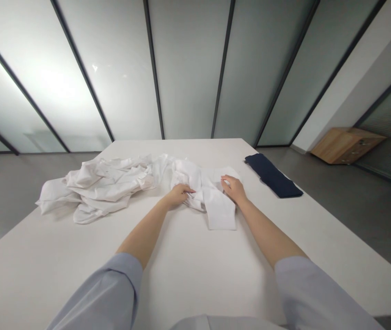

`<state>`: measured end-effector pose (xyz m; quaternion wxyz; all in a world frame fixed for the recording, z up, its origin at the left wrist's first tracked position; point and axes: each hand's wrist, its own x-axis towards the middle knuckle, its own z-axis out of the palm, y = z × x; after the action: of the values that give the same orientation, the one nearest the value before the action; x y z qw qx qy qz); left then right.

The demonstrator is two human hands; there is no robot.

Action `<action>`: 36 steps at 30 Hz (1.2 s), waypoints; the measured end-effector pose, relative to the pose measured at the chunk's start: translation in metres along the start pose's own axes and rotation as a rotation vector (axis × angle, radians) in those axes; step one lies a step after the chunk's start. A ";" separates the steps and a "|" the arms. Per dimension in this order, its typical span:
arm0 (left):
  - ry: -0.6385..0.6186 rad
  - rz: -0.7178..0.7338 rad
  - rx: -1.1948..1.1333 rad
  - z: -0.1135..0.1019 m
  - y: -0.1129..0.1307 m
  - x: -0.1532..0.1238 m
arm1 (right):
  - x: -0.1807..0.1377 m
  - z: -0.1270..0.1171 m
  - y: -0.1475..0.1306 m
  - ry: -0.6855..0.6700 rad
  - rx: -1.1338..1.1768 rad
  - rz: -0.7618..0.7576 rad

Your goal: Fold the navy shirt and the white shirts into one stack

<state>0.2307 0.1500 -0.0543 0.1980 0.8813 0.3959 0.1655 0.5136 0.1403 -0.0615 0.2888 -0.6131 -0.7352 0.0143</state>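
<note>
On the tabletop (188, 270) I have the white garment (220, 211) at twelve o'clock, my left hand (179, 194) curled into it, though I can't tell if it grips, my right hand (234, 188) loosely open against it, apparently steadying it, while crumpled white fabric (108, 181) at ten and folded navy cloth (273, 176) at two leave room.

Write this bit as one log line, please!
Left hand: on white cloth | Right hand: at its right side | White heap: left of hands | Navy cloth: flat, right of hands
</note>
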 end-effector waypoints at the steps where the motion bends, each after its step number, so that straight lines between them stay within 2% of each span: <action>1: 0.004 -0.016 0.000 0.001 0.000 0.001 | -0.001 -0.002 -0.002 -0.060 -0.006 -0.016; 4: 0.121 -0.152 0.122 0.005 0.001 0.000 | -0.003 -0.005 -0.009 -0.239 -0.056 -0.032; 6: 0.216 -0.273 0.211 0.007 -0.001 -0.001 | -0.003 -0.006 -0.012 -0.294 -0.100 0.005; 10: 0.345 -0.461 0.254 0.002 -0.010 -0.006 | -0.003 -0.009 -0.008 -0.244 -0.184 0.181; 14: 0.466 -0.563 0.258 -0.005 -0.015 -0.011 | -0.003 -0.011 0.003 -0.190 -0.297 0.337; 16: 0.510 -0.563 0.250 -0.006 -0.015 -0.011 | -0.004 -0.012 0.008 -0.154 -0.332 0.376; 18: 0.497 -0.507 0.225 -0.005 -0.015 -0.010 | -0.004 -0.010 0.011 -0.092 -0.332 0.341; 22: 0.351 -0.349 0.146 -0.002 -0.015 -0.006 | -0.004 -0.002 0.011 -0.011 -0.219 0.091; 26: 0.318 -0.196 0.096 -0.003 -0.017 -0.004 | -0.005 0.006 0.003 -0.180 -0.105 -0.132; 29: 0.304 -0.154 0.088 -0.003 -0.020 -0.005 | -0.006 0.002 -0.006 -0.279 -0.133 -0.163; 33: 0.290 -0.233 0.169 0.002 -0.018 -0.005 | -0.005 -0.011 -0.026 -0.356 -0.220 -0.112; 36: 0.407 -0.355 0.275 0.002 -0.012 -0.005 | -0.006 -0.016 -0.045 -0.453 -0.236 -0.111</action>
<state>0.2208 0.1526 -0.0625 0.0191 0.7656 0.5940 0.2463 0.4810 0.1188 -0.0337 0.0436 -0.5825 -0.8102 0.0493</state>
